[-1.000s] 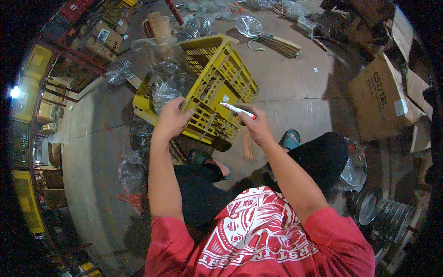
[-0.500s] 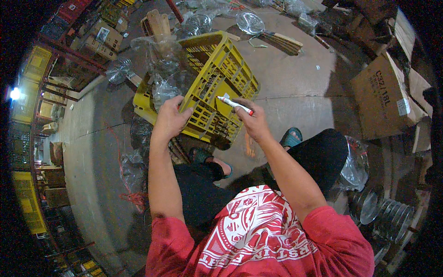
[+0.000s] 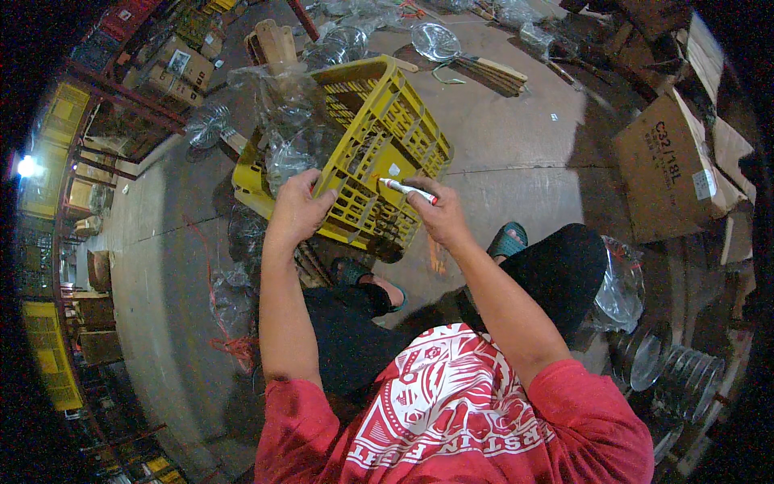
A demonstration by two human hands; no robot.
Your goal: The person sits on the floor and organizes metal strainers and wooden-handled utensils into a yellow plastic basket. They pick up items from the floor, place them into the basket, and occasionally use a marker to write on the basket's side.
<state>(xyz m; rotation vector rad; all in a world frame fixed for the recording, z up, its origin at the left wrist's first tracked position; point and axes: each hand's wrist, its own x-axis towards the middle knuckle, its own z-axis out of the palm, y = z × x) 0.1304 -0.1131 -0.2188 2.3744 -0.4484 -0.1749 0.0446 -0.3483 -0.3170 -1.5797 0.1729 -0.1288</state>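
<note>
Left hand (image 3: 297, 211) clenched on the near edge of a yellow crate (image 3: 379, 153), which is tipped up on its side on the concrete floor (image 3: 516, 153). Right hand (image 3: 439, 216) grasping a white marker (image 3: 408, 190) with a red cap end, tip at the crate's slatted wall. Clear plastic bags (image 3: 282, 113) lie in and against the crate. Cardboard box (image 3: 665, 169) well apart at right. Stacked metal bowls (image 3: 677, 375) near the person's right knee.

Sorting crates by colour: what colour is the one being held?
Yellow; the crate shows clearly in the head view.
</note>
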